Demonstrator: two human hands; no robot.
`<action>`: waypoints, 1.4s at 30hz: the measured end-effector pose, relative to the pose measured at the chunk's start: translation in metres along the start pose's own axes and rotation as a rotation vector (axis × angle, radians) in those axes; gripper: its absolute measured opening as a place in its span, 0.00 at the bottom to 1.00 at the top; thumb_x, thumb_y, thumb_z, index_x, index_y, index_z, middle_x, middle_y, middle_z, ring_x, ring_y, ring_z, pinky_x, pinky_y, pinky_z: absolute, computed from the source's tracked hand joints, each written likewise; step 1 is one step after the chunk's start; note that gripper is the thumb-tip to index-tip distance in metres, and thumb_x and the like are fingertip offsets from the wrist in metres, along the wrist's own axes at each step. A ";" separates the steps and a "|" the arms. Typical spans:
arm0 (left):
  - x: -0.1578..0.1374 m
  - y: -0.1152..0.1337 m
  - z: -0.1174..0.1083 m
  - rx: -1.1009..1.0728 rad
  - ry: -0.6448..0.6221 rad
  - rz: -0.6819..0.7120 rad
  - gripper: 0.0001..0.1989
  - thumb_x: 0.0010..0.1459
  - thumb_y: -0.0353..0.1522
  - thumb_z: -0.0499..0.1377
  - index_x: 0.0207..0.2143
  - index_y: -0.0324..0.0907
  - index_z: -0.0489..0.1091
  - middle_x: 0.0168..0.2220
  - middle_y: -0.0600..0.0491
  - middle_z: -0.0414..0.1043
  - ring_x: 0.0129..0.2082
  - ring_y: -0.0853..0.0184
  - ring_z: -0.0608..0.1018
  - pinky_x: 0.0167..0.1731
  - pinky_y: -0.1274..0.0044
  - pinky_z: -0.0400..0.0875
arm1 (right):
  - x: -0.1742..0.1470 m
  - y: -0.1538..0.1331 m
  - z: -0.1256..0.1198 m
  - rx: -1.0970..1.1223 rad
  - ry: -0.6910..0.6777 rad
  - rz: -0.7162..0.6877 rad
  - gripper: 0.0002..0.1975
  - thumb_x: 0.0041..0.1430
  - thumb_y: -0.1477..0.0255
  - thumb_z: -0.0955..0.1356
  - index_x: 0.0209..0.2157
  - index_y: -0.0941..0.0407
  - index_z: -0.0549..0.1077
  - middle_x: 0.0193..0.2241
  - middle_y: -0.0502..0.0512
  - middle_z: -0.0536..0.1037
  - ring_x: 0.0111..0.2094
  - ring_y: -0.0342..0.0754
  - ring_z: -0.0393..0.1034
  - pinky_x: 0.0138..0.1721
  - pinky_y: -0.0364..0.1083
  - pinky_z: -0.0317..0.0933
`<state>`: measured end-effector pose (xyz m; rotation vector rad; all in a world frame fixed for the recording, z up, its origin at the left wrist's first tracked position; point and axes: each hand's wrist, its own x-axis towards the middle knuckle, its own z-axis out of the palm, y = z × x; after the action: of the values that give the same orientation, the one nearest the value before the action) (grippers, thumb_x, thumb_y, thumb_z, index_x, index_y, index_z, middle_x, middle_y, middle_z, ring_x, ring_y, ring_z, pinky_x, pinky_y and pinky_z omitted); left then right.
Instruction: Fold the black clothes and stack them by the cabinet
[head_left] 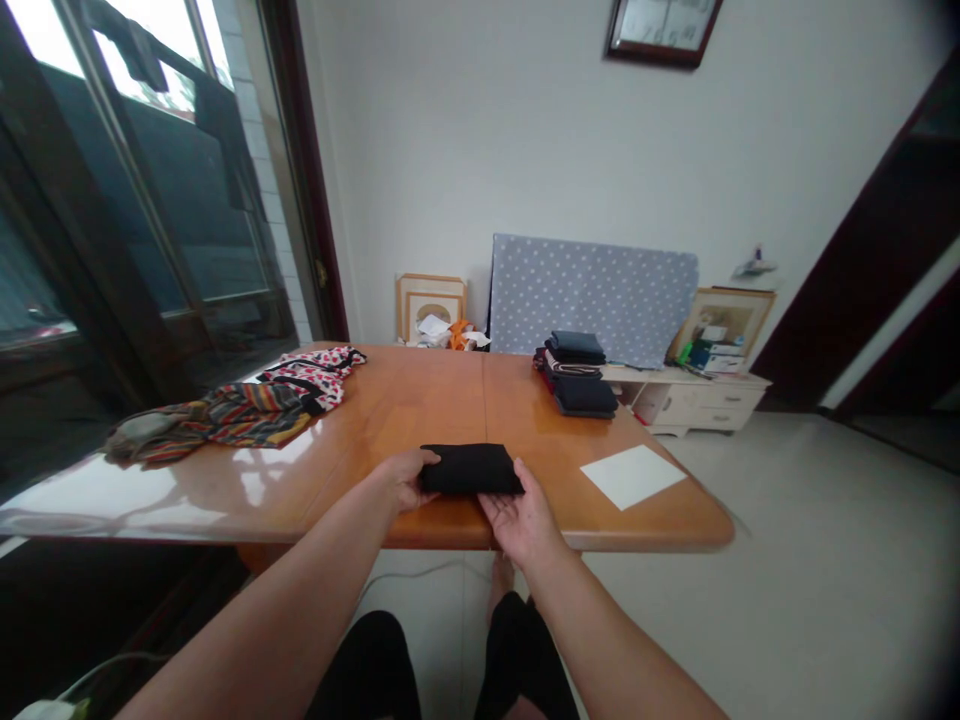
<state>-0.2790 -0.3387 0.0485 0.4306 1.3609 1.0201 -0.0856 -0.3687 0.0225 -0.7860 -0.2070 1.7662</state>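
A folded black garment [471, 469], a compact rectangle, is held between my two hands near the table's front edge. My left hand [409, 479] grips its left end, thumb on top and fingers underneath. At the right end, my right hand [523, 512] holds it from below, palm up, with the thumb against its side. Which kind of garment it is, I cannot tell. Beyond it to the right stands a stack of folded dark clothes [581, 393]. On the left side of the table lie loose patterned clothes, one striped [255, 412] and one red-and-white [319, 372].
The wooden table [420, 395] has a white paper sheet [634, 476] near its right front corner. Behind it are a polka-dot cloth [592, 295], a low white cabinet [709, 402] and a framed picture [431, 300]. A glass door [172, 200] is on the left.
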 end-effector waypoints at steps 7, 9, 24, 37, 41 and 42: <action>-0.012 0.001 -0.012 0.005 -0.097 -0.018 0.10 0.53 0.28 0.61 0.40 0.41 0.70 0.30 0.50 0.77 0.28 0.63 0.79 0.30 0.74 0.76 | 0.018 -0.014 -0.002 -0.108 -0.034 0.031 0.17 0.57 0.61 0.71 0.46 0.54 0.73 0.39 0.55 0.82 0.41 0.52 0.78 0.42 0.51 0.74; -0.010 -0.001 -0.014 0.010 -0.150 -0.024 0.11 0.51 0.28 0.62 0.39 0.40 0.71 0.31 0.49 0.78 0.29 0.62 0.80 0.33 0.73 0.76 | 0.021 -0.019 -0.002 -0.198 -0.057 0.070 0.16 0.56 0.65 0.72 0.45 0.56 0.73 0.38 0.56 0.82 0.40 0.52 0.78 0.41 0.50 0.74; 0.023 0.007 0.037 -0.058 -0.254 -0.107 0.16 0.54 0.40 0.64 0.42 0.42 0.72 0.36 0.44 0.80 0.35 0.55 0.82 0.38 0.66 0.77 | 0.048 -0.074 -0.027 -0.369 -0.097 -0.043 0.12 0.47 0.74 0.72 0.36 0.54 0.72 0.31 0.52 0.81 0.33 0.50 0.77 0.39 0.50 0.71; 0.091 0.047 0.168 0.030 -0.461 0.014 0.15 0.53 0.31 0.59 0.44 0.40 0.70 0.40 0.46 0.78 0.34 0.61 0.80 0.36 0.72 0.75 | 0.120 -0.212 -0.055 -0.501 0.016 -0.216 0.14 0.47 0.72 0.72 0.38 0.56 0.75 0.34 0.55 0.82 0.32 0.51 0.77 0.34 0.47 0.69; 0.127 0.071 0.224 0.067 -0.385 0.124 0.11 0.54 0.30 0.61 0.40 0.41 0.69 0.34 0.49 0.75 0.30 0.64 0.77 0.32 0.74 0.74 | 0.156 -0.265 -0.055 -0.491 0.063 -0.221 0.14 0.48 0.72 0.69 0.40 0.56 0.75 0.34 0.56 0.82 0.34 0.52 0.78 0.36 0.50 0.70; 0.137 0.077 0.237 0.072 -0.384 0.154 0.10 0.54 0.30 0.61 0.40 0.41 0.69 0.33 0.50 0.74 0.29 0.65 0.77 0.31 0.75 0.74 | 0.165 -0.278 -0.054 -0.494 0.057 -0.230 0.14 0.48 0.73 0.68 0.40 0.56 0.76 0.34 0.56 0.82 0.34 0.52 0.77 0.36 0.50 0.70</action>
<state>-0.0998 -0.1195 0.0788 0.7534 1.0325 0.9560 0.1424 -0.1361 0.0561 -1.1130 -0.6867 1.4863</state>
